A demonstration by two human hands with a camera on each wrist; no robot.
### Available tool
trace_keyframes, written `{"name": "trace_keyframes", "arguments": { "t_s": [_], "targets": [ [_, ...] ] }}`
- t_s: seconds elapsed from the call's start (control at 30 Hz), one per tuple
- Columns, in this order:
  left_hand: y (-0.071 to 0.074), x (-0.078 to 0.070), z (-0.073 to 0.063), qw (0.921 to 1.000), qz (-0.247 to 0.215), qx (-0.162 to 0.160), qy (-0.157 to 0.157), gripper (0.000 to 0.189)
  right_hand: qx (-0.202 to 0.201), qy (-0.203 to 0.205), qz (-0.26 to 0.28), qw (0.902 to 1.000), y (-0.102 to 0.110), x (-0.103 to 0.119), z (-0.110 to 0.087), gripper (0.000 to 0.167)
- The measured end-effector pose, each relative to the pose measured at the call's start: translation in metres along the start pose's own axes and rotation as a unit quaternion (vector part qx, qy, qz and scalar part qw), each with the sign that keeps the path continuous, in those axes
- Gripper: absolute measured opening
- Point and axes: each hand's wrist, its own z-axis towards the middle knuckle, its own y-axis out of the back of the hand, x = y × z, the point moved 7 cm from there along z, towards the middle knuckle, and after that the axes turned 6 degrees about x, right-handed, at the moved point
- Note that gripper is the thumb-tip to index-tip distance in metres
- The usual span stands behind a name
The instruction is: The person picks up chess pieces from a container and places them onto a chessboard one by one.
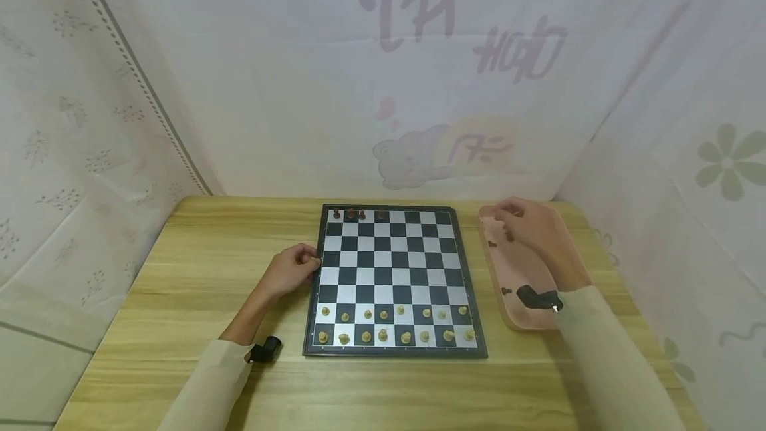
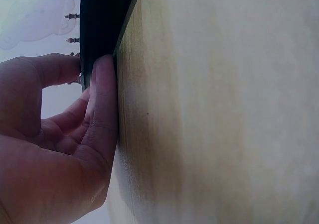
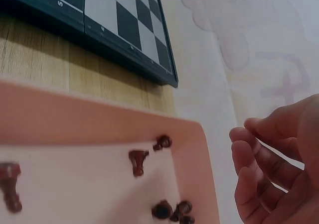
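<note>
A black-and-white chessboard [image 1: 391, 241] lies on the table. Along its left edge is my left hand [image 1: 293, 268]; in the left wrist view, the thumb and fingers [image 2: 104, 84] grip the board's dark rim [image 2: 102, 22]. To the right sits a pink tray [image 1: 507, 311] with several dark red-brown chess pieces, among them one lying piece [image 3: 138, 163] and another [image 3: 10, 186]. My right hand [image 1: 529, 225] hovers over the tray's far end. Its thumb and forefinger tips come together, fingers loosely bent, with no piece visible between them.
Pale yellowish pieces [image 1: 383, 334] stand in two rows along the board's near side. Several dark red pieces, including one [image 1: 336, 214], stand on the far row at the left. A printed cloth [image 1: 299, 85] hangs behind the wooden table [image 1: 209, 251] and along both sides.
</note>
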Motion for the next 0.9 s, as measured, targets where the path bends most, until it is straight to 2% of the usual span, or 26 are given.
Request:
{"name": "trace_keyframes", "arguments": {
  "t_s": [0.07,0.2,0.43,0.57,0.9],
  "targets": [
    [0.0,0.0,-0.001,1.0,-0.003,0.0,0.001,0.03,0.0,0.016,0.033,0.9993,0.003,-0.002,-0.002,0.039],
    [0.0,0.0,-0.001,1.0,-0.008,0.0,-0.001,0.03,-0.026,0.041,0.072,0.9962,0.011,-0.009,-0.004,0.033],
    [0.0,0.0,-0.001,1.0,-0.002,0.0,-0.001,0.03,-0.036,-0.011,0.091,0.9951,0.02,-0.031,-0.007,0.042],
    [0.0,0.0,-0.001,1.0,-0.001,-0.001,-0.003,0.029,-0.044,-0.026,0.098,0.9939,0.021,-0.043,-0.006,0.045],
    [0.0,-0.001,0.0,1.0,-0.003,0.002,-0.003,0.03,-0.054,-0.046,0.104,0.992,0.007,-0.064,0.0,0.037]
  ]
}}
